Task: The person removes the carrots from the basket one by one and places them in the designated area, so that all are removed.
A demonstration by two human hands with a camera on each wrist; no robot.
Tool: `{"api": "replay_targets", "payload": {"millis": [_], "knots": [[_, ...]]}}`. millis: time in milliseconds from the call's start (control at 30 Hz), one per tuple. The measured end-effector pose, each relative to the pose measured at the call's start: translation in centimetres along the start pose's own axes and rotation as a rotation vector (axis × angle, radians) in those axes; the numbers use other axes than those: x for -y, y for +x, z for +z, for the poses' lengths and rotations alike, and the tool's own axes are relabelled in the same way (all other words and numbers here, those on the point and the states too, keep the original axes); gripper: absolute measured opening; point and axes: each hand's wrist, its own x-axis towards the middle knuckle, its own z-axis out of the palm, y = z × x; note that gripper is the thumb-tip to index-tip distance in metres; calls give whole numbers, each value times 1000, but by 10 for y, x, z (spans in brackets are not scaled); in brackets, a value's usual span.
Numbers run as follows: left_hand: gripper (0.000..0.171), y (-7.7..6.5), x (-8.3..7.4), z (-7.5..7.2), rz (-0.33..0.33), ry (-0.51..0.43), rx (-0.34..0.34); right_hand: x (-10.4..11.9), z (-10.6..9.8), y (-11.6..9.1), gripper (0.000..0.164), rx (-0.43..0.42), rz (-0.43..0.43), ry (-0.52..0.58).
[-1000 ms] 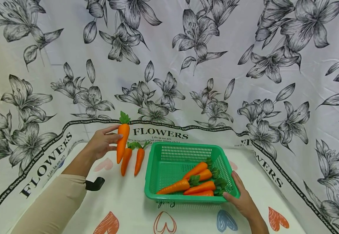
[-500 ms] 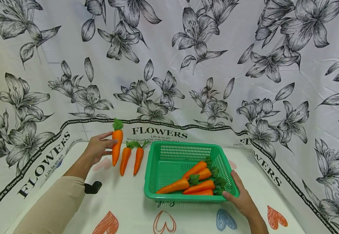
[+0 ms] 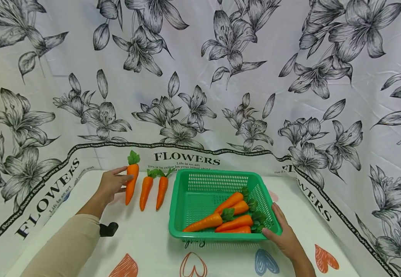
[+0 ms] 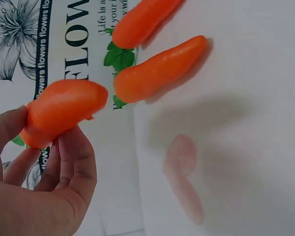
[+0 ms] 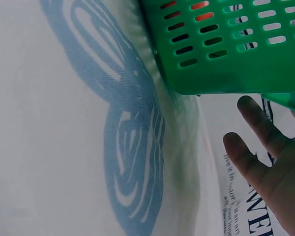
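My left hand (image 3: 112,184) pinches an orange carrot (image 3: 131,184) with a green leafy top between thumb and fingers. The left wrist view shows the held carrot (image 4: 64,110) end-on above the cloth. To its right two more carrots, one nearer (image 3: 146,192) and one farther right (image 3: 162,192), lie side by side, tips toward me. My right hand (image 3: 287,234) rests at the front right corner of a green plastic basket (image 3: 181,233), thumb at the rim. Its lower fingers are straight and spread beside the basket wall in the right wrist view. Several carrots (image 3: 203,222) lie inside the basket.
A white cloth (image 3: 148,246) with printed hearts covers the table. Behind it hangs a white curtain (image 3: 200,50) with black lily drawings and lettering. A small black object (image 3: 108,229) sits by the left wrist.
My left hand has moved left and down with the carrot, away from the two lying carrots. The right hand stays at the basket corner.
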Motion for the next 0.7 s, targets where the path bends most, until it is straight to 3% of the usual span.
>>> {"api": "replay_targets", "payload": {"millis": [467,700], "knots": [[60,12,37,6,-58,103,-163,2,1,0,79,-5,24,16],[55,15,47,12,-88,145,-206,1,2,0,79,-9,29,10]]}}
